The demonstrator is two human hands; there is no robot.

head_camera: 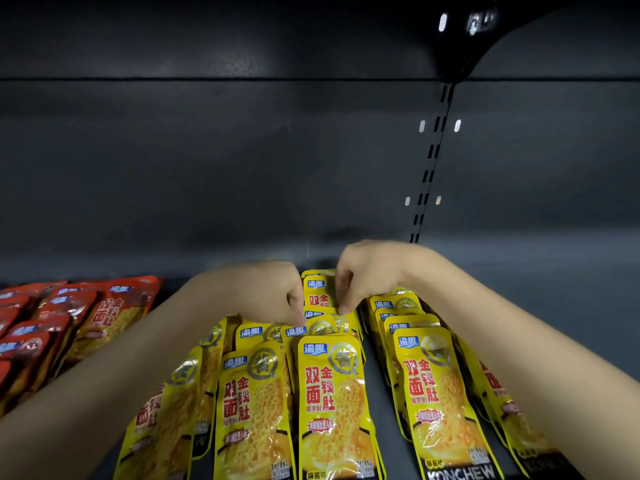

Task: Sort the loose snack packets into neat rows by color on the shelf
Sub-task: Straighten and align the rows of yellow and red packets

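Yellow snack packets [332, 407] overlapping in rows on dark shelf [388, 393], red packets [69, 323] stacked at left

At frame centre, my left hand [273, 292] and right hand [363, 271] pinch yellow packets [332, 393] on the dark shelf [388, 393], red packets [104, 313] at left.

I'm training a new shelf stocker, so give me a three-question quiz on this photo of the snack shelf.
1. True or false: the red packets lie left of the yellow packets.
2. Which packets do both hands work on? A) red B) yellow
3. Fill in: the packets lie on a dark ___.

Key: 1 true. 2 B: the left hand and right hand reach the rear yellow packets. 3 shelf.
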